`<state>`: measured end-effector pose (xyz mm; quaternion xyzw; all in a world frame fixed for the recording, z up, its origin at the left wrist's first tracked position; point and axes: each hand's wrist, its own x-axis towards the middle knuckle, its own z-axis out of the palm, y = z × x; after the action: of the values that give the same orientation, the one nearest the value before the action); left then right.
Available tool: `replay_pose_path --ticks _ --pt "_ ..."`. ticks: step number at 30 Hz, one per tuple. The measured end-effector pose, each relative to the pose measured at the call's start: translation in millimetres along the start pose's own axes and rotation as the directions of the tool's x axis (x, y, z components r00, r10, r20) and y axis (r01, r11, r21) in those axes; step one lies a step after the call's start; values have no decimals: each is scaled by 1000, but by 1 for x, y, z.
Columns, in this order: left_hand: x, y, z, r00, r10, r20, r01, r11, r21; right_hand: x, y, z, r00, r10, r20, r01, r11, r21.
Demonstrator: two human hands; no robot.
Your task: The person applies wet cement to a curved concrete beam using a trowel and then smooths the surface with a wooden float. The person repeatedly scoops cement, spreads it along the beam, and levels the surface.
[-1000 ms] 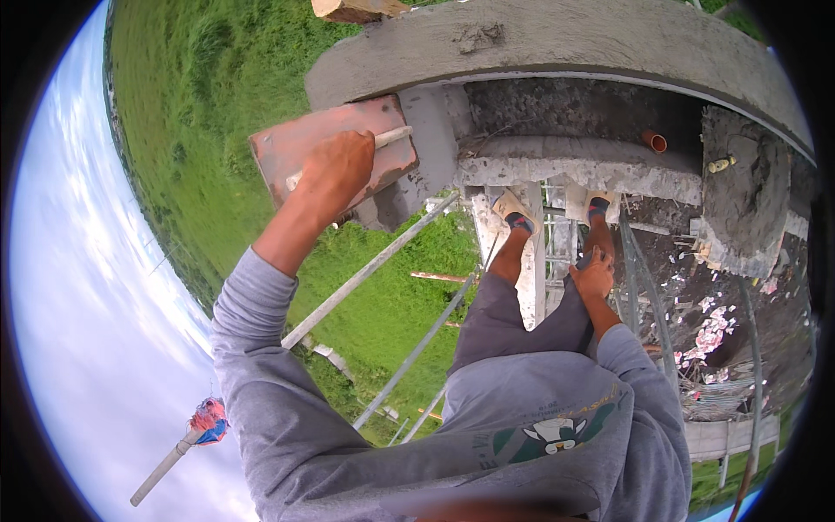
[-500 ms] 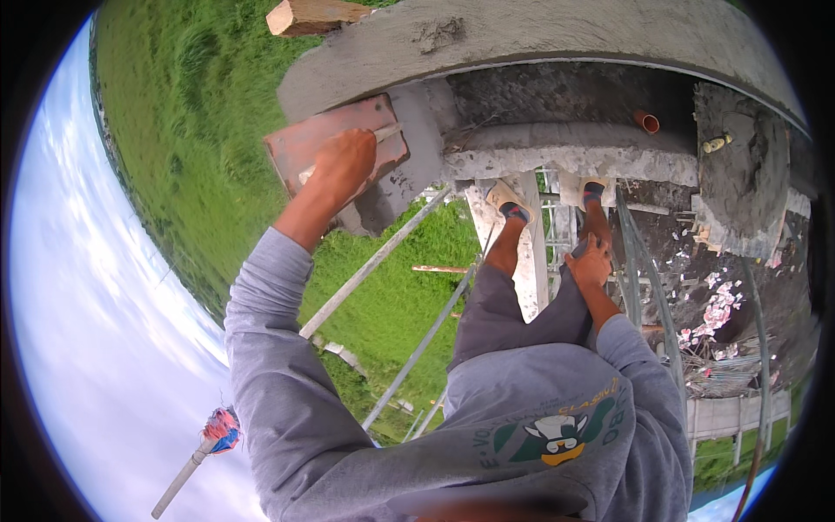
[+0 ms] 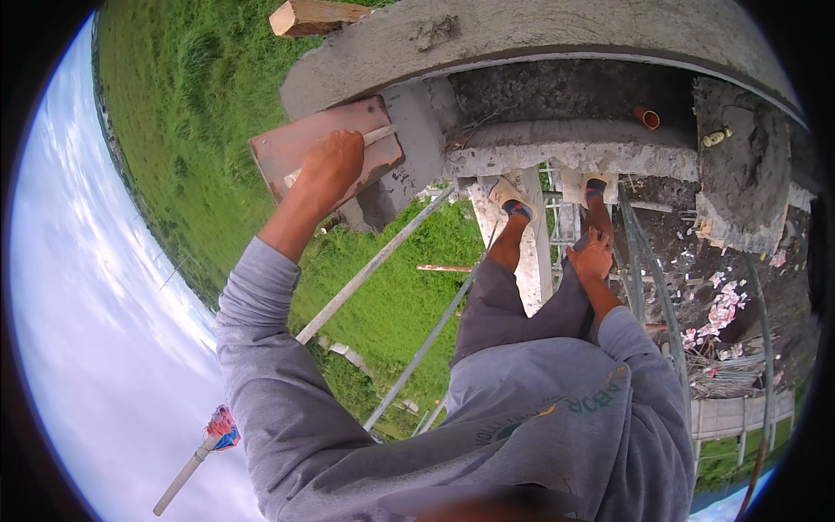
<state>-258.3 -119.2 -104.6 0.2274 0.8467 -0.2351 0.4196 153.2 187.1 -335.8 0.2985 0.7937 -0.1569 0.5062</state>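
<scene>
My left hand (image 3: 332,165) is wrapped round the pale bar handle of a plastering float (image 3: 370,117), a broad reddish board smeared with grey. The float lies over the corner end of a grey mortar-coated wall (image 3: 424,122), and its far left part juts out past the edge above the grass. Whether its whole face touches the mortar is hidden beneath it. My right hand (image 3: 593,258) rests on my bent knee in dark shorts (image 3: 570,300), its fingers curled over the leg.
A curved plastered ledge (image 3: 539,30) runs along the top. An orange pipe end (image 3: 646,117) sticks up in the dark recess. A mortar-covered board (image 3: 739,165) carries a small yellowish object. My feet stand on a narrow plank (image 3: 528,261) among metal scaffold poles (image 3: 374,265), high above grass and rubble.
My left hand and the float have slid slightly left, farther out past the wall's edge. My right hand stays on my knee.
</scene>
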Motion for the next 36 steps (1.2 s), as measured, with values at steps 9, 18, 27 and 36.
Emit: replay_pose_path --ticks 9,18,27,36 --pt "43 49 42 983 176 -50 -173 983 68 -1 -5 -5 1000 -9 5 9 1000 17" --pt "-149 144 77 951 -292 -107 6 359 -933 4 -6 -8 1000 -8 -21 8 1000 -13" --pt "-118 58 64 628 -759 -170 -314 -48 -948 7 -2 -10 996 -56 -71 53 998 -42" --pt "16 -48 74 514 -838 -182 -271 43 -962 4 -2 -8 994 -48 -102 43 998 -56"
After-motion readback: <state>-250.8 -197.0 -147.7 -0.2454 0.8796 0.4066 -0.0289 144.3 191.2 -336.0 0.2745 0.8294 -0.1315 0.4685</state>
